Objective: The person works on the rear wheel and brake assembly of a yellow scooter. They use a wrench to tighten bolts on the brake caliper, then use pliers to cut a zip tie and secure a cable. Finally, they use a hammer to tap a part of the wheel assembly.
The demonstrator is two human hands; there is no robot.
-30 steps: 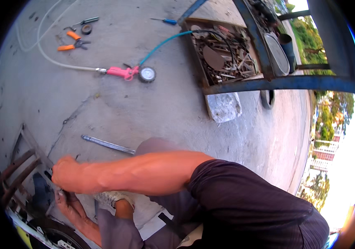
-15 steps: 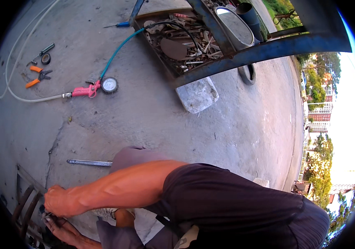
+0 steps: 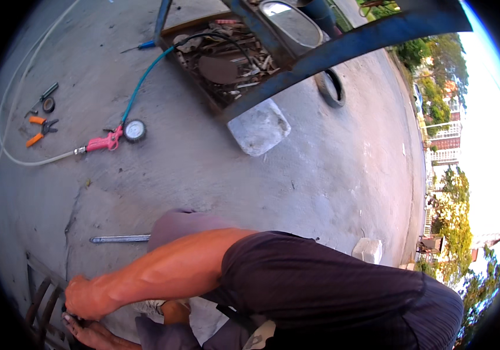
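Note:
My right hand (image 3: 83,298) is at the lower left, its bent fingers turned down and away. Just below it, my left hand (image 3: 91,335) is partly cut off by the dark rim. Its fingertips meet the underside of the right hand at a small dark part that I cannot make out. Both hands are close beside a rusty metal frame with curved bars (image 3: 44,303). Whatever lies between the fingers is mostly hidden by the right hand. A long silver metal bar (image 3: 120,239) lies on the concrete beyond my right forearm.
A pink tire inflator (image 3: 104,142) with a round gauge lies ahead, joined to hoses. Orange-handled pliers (image 3: 42,130), a tape roll (image 3: 48,105) and a screwdriver (image 3: 146,45) are nearby. A blue metal stand (image 3: 343,55) holds a tray of tools above a whitish block (image 3: 260,128).
My view has shifted, so the stand, inflator and tools appear farther left and the stand higher. Both hands stay together beside the metal frame, with only slight movement.

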